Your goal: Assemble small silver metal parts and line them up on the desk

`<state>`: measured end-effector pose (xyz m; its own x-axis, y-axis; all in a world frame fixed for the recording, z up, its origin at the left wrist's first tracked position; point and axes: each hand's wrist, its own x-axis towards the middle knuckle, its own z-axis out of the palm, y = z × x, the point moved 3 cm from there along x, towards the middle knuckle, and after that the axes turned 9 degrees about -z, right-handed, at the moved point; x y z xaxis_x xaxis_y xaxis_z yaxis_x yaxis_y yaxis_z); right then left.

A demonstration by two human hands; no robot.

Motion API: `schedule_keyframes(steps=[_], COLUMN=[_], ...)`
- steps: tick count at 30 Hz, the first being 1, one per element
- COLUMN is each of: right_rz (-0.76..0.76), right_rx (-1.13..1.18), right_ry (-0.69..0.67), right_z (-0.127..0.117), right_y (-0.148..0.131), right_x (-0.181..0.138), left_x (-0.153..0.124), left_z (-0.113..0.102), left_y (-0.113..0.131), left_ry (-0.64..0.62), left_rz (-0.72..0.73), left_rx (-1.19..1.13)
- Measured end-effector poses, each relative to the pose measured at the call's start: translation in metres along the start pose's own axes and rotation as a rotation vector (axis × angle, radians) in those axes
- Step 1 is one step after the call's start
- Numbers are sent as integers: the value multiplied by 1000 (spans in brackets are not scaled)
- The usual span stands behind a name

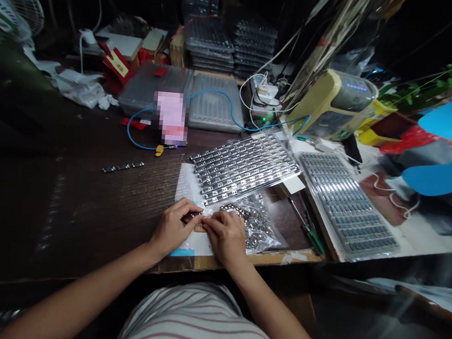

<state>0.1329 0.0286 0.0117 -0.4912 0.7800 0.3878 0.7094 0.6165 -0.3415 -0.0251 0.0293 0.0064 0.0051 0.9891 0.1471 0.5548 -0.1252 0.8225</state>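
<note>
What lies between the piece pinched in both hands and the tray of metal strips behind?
Nothing visible. The left hand and right hand hold the small metal piece over a white sheet; only bare sheet separates it from the tray. The parts bag sits to the right.

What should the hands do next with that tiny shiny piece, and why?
My guess: the right hand dips sideways into the bag of loose metal parts for another bit. Both it and the left hand pinch the small metal strip at the desk's near edge. The bag lies right beside the right hand, and the tray of filled rows sits just beyond.
</note>
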Motion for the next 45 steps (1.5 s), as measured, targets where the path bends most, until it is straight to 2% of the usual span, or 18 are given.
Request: schedule_keyframes(steps=[7, 11, 13, 21, 36, 38, 40, 42, 45], right_rz=[-23, -17, 16, 58, 85, 78, 68, 42, 3], right_rx=[-220, -256, -216, -64, 1, -13, -1, 48, 132], right_ry=[-85, -124, -85, 218, 186, 199, 213, 201, 130], right_z=[-34, -36, -31, -20, -26, -30, -32, -30, -19], right_y=[33, 44, 46, 53, 50, 48, 43, 35, 19], right_x=[-21, -35, -36, -26, -29, -28, -25, -21, -13], left_x=[2, 6, 5, -3, -4, 2, 20, 48, 91], left_z=[0, 5, 11, 24, 29, 22, 4, -25, -74], left_y=[4, 15, 19, 18, 21, 23, 18, 4, -31], left_ry=[-32, -90, -109, -122, -164, -135, -41, 109, 284], left_rz=[-28, -7, 28, 121, 133, 147, 116, 39, -52], left_rx=[14, 5, 17, 123, 104, 55, 38, 87, 257])
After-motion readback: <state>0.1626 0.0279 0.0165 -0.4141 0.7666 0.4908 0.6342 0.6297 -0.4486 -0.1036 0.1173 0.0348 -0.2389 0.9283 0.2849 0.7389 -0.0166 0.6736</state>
